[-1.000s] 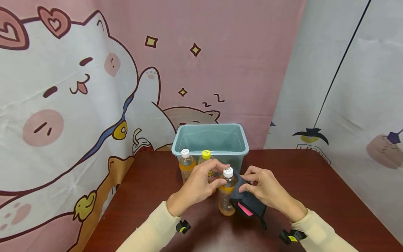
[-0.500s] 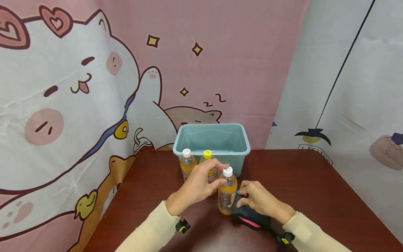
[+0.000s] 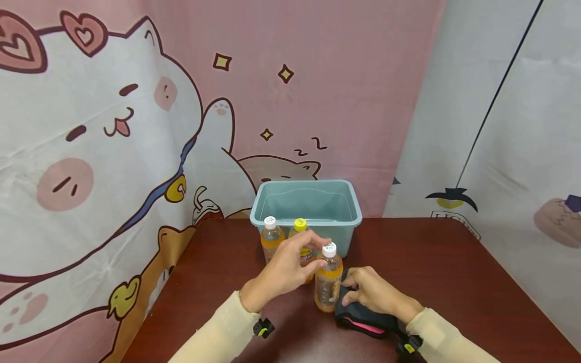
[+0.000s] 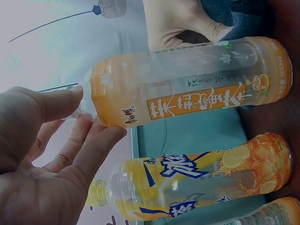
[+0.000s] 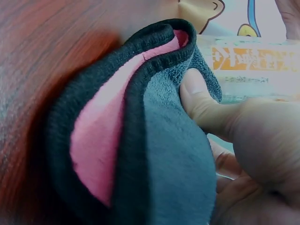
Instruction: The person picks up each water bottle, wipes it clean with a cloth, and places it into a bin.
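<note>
My left hand [image 3: 282,264] grips a white-capped tea bottle [image 3: 327,288] by its neck, thumb and fingers around it. This bottle stands upright on the table, with an orange label and an almost clear body. My right hand [image 3: 375,291] pinches a folded cloth [image 3: 363,316], dark grey outside, pink inside, with a black stitched edge. The cloth lies low at the table, right beside the bottle's lower side. In the right wrist view the thumb presses on the grey side of the cloth [image 5: 176,154], whose fold gapes to show pink.
A light blue plastic bin [image 3: 310,222] stands at the back of the dark red table [image 3: 454,272]. In front of it are a yellow-capped bottle [image 3: 300,225] and another white-capped bottle [image 3: 271,236], partly behind my left hand. A cartoon curtain [image 3: 354,101] hangs behind.
My right hand has moved down with the cloth, from beside the bottle's upper part to near its base. The left hand has kept its grip on the bottle's neck.
</note>
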Available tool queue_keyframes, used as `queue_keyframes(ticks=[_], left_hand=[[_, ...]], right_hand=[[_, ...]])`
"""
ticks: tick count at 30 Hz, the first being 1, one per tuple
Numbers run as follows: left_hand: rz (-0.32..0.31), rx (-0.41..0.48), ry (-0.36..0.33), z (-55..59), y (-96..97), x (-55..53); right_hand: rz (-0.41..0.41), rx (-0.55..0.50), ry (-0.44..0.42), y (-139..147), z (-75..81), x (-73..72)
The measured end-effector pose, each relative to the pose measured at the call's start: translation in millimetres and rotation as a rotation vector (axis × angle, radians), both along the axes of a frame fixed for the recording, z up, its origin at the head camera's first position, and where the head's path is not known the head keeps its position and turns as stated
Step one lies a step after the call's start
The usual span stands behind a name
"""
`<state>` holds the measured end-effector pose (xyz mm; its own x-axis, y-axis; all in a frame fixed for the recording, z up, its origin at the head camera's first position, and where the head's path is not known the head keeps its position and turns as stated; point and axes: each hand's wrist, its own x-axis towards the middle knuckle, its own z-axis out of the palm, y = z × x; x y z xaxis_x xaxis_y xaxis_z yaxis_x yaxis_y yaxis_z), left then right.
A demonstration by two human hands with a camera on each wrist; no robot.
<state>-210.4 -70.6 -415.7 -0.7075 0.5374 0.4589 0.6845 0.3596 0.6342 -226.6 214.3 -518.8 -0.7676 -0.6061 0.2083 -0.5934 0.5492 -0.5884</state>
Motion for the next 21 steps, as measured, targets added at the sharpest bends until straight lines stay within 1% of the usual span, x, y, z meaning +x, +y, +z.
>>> queue_keyframes(ticks=[7,10,13,16,21], left_hand=[[-0.01,0.008,-0.009,-2.0,0.8,0.3],[-0.011,0.008,-0.013,-2.9,1.2,1.1],[-0.012,0.007,-0.014,-3.3,1.5,0.9],[-0.016,0.007,-0.016,-3.3,0.7,0.2],[-0.031,0.028,-0.022,-2.1,-0.8,-0.6]], right_hand=[[-0.062,-0.067,-0.022,5,8.5,3.4],[-0.079,-0.102,-0.007,6,14.3,5.5],[-0.085,-0.152,0.03,7,23.6,7.2],[-0.09,-0.185,0.065,6,36.2,7.2],[-0.105,-0.209,0.127,6,58.5,6.6]])
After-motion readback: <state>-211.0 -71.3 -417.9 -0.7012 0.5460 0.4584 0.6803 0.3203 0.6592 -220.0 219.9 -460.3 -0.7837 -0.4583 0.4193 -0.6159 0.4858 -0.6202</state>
